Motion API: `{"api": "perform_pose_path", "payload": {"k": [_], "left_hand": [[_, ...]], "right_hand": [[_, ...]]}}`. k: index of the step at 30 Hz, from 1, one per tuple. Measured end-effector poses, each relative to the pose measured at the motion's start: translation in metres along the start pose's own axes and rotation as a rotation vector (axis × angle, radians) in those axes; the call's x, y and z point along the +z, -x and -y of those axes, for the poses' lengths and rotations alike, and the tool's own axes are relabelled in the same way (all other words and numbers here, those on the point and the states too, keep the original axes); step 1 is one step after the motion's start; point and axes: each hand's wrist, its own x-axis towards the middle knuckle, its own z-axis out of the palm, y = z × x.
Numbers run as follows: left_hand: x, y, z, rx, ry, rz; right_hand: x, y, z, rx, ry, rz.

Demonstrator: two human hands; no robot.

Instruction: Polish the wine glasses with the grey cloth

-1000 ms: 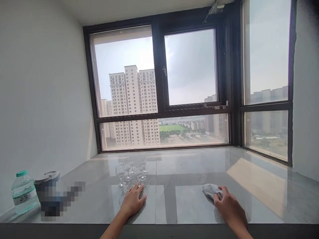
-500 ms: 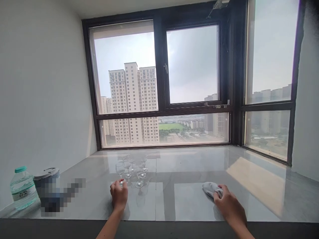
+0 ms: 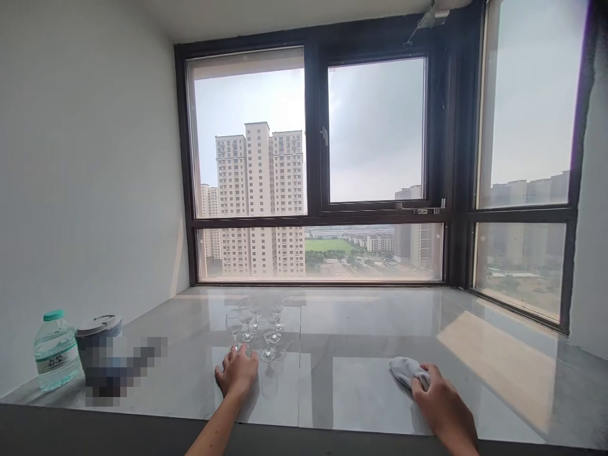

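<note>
Several clear wine glasses (image 3: 268,329) stand in a cluster on the glossy grey marble sill (image 3: 361,316) below the window. My left hand (image 3: 237,375) rests at the foot of the nearest left glass (image 3: 234,324), its fingers together and curled over the base, which they hide. My right hand (image 3: 443,405) lies at the right front with its fingers closed on a crumpled white cloth (image 3: 406,370) that lies on the sill.
A water bottle (image 3: 56,349) with a green cap and a dark lidded container (image 3: 97,335) stand at the far left by the white wall. A blurred patch lies beside them. Dark-framed windows (image 3: 313,158) close the back and right side.
My left hand left the front middle glass and moved left to the foot of the nearest left glass. My right hand stays on the cloth. The view shifted slightly.
</note>
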Motion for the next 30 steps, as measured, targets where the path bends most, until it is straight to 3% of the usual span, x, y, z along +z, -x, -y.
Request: {"api": "perform_pose_path", "payload": {"k": [6, 15, 18, 24, 30], "left_hand": [[0.003, 0.0, 0.001, -0.011, 0.018, 0.002], [-0.005, 0.009, 0.003, 0.019, 0.05, -0.096], [-0.008, 0.015, 0.001, 0.13, 0.027, -0.064], [-0.007, 0.029, -0.007, 0.522, 0.02, -0.049], [-0.006, 0.03, -0.009, 0.572, 0.029, -0.044]], "right_hand": [[-0.006, 0.001, 0.002, -0.002, -0.032, 0.078], [-0.001, -0.001, -0.001, -0.003, -0.019, 0.039], [0.004, -0.004, -0.003, -0.018, -0.011, 0.02], [0.001, -0.001, 0.001, 0.001, 0.025, 0.013], [-0.005, 0.004, 0.004, 0.0, 0.04, 0.012]]}}
